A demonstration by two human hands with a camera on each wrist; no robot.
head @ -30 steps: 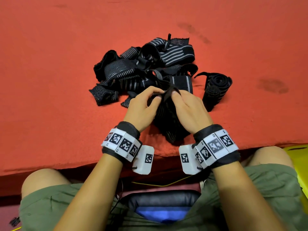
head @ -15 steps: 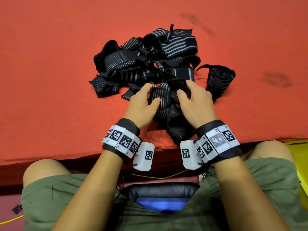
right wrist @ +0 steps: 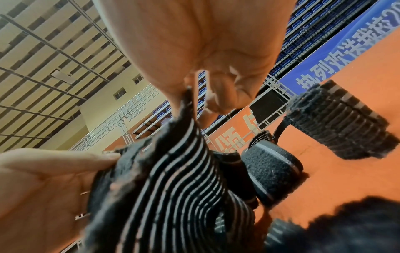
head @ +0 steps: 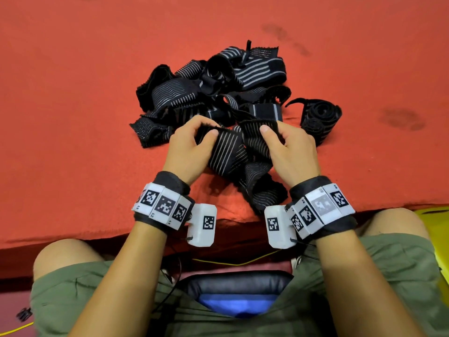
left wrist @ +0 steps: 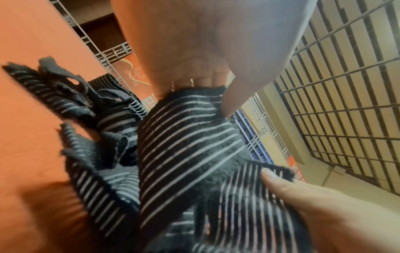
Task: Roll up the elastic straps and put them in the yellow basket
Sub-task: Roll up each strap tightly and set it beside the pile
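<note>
A black elastic strap with grey stripes (head: 230,152) is stretched between my two hands above the red table. My left hand (head: 192,139) pinches its upper left edge between thumb and fingers; the left wrist view shows the strap (left wrist: 186,150) running down from that pinch. My right hand (head: 286,147) pinches the strap's right end, seen close in the right wrist view (right wrist: 173,179). The strap's lower part lies crumpled by the table's front edge. Behind my hands sits a tangled pile of straps (head: 218,88). A yellow basket (head: 435,229) shows only as a corner at the right edge.
One rolled strap (head: 320,117) lies to the right of the pile, also in the right wrist view (right wrist: 339,119). The red table cloth (head: 73,93) spreads wide to the left, right and back. My knees and green shorts sit below the table edge.
My hands have drawn apart and spread the strap flat between them; a second ago they were close together over its bunched end. The pile and the rolled strap have not moved.
</note>
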